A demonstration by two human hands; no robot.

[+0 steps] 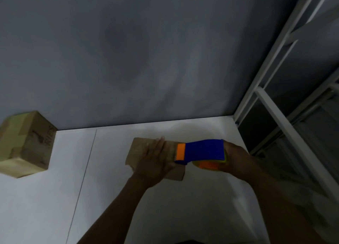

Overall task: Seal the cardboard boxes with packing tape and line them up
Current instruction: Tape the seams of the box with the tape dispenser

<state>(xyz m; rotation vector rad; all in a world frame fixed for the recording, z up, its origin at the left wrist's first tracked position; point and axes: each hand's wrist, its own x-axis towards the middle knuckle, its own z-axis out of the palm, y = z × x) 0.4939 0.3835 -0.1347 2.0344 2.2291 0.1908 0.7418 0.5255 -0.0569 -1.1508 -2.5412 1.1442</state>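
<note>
Right hand (236, 158) clamped around tape dispenser (203, 150), left hand (156, 158) flat atop cardboard box (138, 148)

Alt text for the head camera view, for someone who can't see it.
The left hand rests flat on a small cardboard box on a white table while the right hand holds a blue and orange tape dispenser over it. A second taped box sits far left.

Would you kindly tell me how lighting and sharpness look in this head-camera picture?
Head view: dim overall; the taped box at left is blurred, its print barely legible; a soft shadow falls on the table beyond the tape dispenser; the shelf frame at right leans.
</note>
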